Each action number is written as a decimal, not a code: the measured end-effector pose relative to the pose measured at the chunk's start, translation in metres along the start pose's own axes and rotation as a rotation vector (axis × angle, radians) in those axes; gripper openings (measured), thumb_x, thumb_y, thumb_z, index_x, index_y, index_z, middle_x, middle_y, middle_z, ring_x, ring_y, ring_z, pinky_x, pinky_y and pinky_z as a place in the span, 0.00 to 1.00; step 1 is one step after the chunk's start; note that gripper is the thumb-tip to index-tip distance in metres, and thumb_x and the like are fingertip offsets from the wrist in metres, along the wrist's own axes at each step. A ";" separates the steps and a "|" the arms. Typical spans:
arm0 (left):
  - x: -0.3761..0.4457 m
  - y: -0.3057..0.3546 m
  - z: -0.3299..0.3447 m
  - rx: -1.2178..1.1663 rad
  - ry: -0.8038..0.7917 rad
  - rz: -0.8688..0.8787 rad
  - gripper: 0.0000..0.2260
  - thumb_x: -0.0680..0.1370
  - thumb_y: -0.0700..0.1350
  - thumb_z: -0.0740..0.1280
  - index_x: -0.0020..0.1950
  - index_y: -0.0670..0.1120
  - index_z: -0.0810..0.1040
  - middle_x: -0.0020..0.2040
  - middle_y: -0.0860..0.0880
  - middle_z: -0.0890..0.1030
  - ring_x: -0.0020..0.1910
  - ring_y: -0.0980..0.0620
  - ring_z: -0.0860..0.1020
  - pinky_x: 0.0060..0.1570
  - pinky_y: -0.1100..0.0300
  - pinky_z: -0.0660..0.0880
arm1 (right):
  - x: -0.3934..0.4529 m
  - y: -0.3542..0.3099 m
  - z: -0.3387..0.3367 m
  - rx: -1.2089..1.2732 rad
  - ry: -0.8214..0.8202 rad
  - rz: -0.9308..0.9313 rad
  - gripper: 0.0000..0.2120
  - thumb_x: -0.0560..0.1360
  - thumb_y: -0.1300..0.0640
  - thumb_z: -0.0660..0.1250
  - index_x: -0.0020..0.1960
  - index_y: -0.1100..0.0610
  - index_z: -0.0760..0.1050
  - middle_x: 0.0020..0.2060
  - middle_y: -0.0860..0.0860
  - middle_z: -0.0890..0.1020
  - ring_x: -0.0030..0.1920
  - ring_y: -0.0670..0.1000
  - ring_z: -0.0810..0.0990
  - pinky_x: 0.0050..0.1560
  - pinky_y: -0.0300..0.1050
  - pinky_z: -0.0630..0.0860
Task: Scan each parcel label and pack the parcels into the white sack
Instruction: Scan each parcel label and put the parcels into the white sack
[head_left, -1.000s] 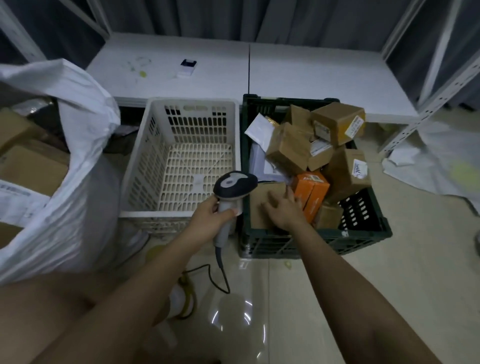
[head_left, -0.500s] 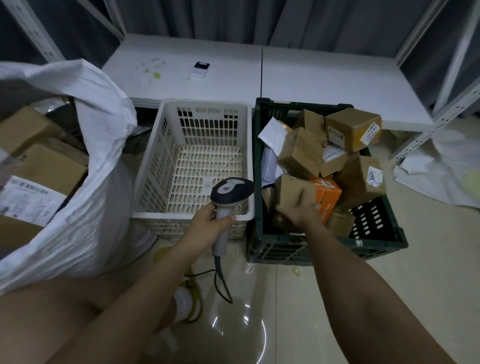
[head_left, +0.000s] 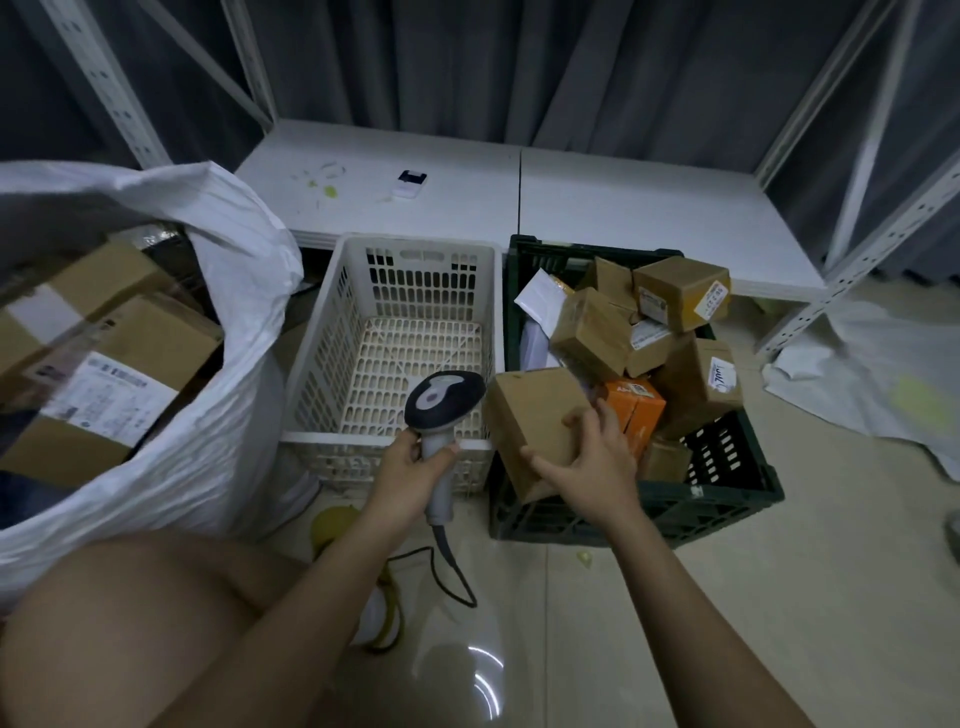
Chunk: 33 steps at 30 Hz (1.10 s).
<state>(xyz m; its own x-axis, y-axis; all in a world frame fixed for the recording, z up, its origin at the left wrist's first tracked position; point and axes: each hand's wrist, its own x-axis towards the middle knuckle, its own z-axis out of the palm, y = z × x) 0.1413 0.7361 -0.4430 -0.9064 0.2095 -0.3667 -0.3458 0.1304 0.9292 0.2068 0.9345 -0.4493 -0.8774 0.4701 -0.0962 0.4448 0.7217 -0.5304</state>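
Observation:
My right hand (head_left: 592, 462) grips a plain brown cardboard parcel (head_left: 530, 421), raised above the near left corner of the dark green crate (head_left: 727, 499). No label shows on the faces turned to me. My left hand (head_left: 410, 467) holds the grey handheld scanner (head_left: 441, 410) by its handle, its head just left of the parcel. Several more brown parcels and an orange box (head_left: 636, 410) lie piled in the crate. The white sack (head_left: 218, 415) stands open at the left, with labelled cardboard parcels (head_left: 119, 364) inside.
A white plastic basket (head_left: 410, 353) stands between sack and crate. Behind them runs a low white shelf (head_left: 597, 208) carrying a small white device (head_left: 410, 183). The scanner's cable (head_left: 452, 571) trails on the tiled floor. White sheeting (head_left: 872, 374) lies at the right, and my bare knee (head_left: 156, 634) fills the lower left.
My right hand has closed on the brown parcel and lifted it out of the crate, up and toward the scanner. My left hand has kept holding the scanner.

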 end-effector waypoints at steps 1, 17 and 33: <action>-0.003 -0.001 -0.002 0.000 -0.007 0.002 0.09 0.78 0.40 0.67 0.55 0.49 0.72 0.49 0.51 0.78 0.45 0.57 0.77 0.44 0.60 0.75 | -0.003 -0.002 0.002 -0.006 0.006 0.008 0.35 0.66 0.28 0.67 0.65 0.46 0.62 0.75 0.49 0.56 0.72 0.57 0.59 0.68 0.56 0.60; -0.030 0.024 -0.017 -0.007 -0.082 0.145 0.06 0.78 0.45 0.67 0.55 0.51 0.75 0.52 0.45 0.80 0.51 0.48 0.79 0.53 0.50 0.77 | 0.003 -0.030 -0.061 -0.115 -0.206 0.161 0.43 0.63 0.26 0.62 0.73 0.43 0.63 0.72 0.55 0.63 0.70 0.61 0.63 0.66 0.57 0.68; -0.034 0.026 -0.023 -0.039 -0.108 0.156 0.05 0.78 0.45 0.68 0.51 0.53 0.75 0.49 0.50 0.80 0.47 0.54 0.79 0.42 0.64 0.76 | 0.024 -0.042 -0.052 0.034 -0.218 0.036 0.26 0.79 0.36 0.54 0.75 0.40 0.61 0.79 0.51 0.48 0.76 0.62 0.53 0.72 0.63 0.61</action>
<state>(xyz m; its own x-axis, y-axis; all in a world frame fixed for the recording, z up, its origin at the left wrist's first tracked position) 0.1569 0.7097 -0.4050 -0.9190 0.3277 -0.2192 -0.2145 0.0507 0.9754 0.1764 0.9415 -0.3858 -0.8808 0.3714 -0.2937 0.4734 0.6873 -0.5508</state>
